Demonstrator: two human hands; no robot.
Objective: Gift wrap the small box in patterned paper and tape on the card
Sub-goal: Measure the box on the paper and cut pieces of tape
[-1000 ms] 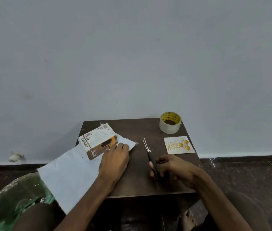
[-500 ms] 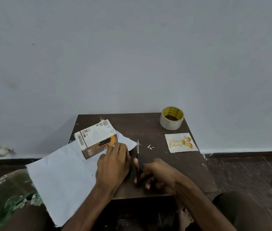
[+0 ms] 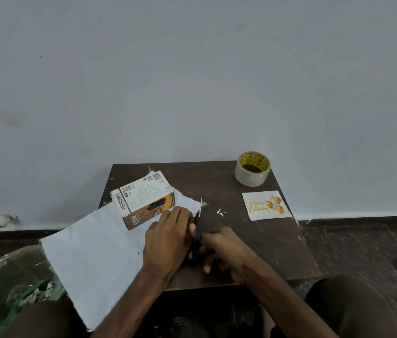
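Note:
A small white and brown box [image 3: 143, 200] lies on a sheet of paper [image 3: 95, 252], white side up, which hangs off the left front of the small dark table [image 3: 277, 245]. My left hand [image 3: 168, 237] presses flat on the paper just in front of the box. My right hand [image 3: 219, 250] grips black-handled scissors [image 3: 199, 228], their blades pointing away from me at the paper's right edge. A "Happy Birthday" card [image 3: 265, 205] with gold balloons lies at the table's right side. The roll of clear tape [image 3: 252, 168] stands at the back right corner.
A grey wall rises right behind the table. Small paper scraps [image 3: 220, 212] lie mid-table. A green plastic bag [image 3: 9, 289] sits on the floor at the lower left, and a white crumpled bit [image 3: 3, 218] lies by the skirting. My knees flank the table's front edge.
My right hand has carried the scissors leftward from mid-table to the paper's right edge, beside my left hand. The left hand, box and paper have stayed put.

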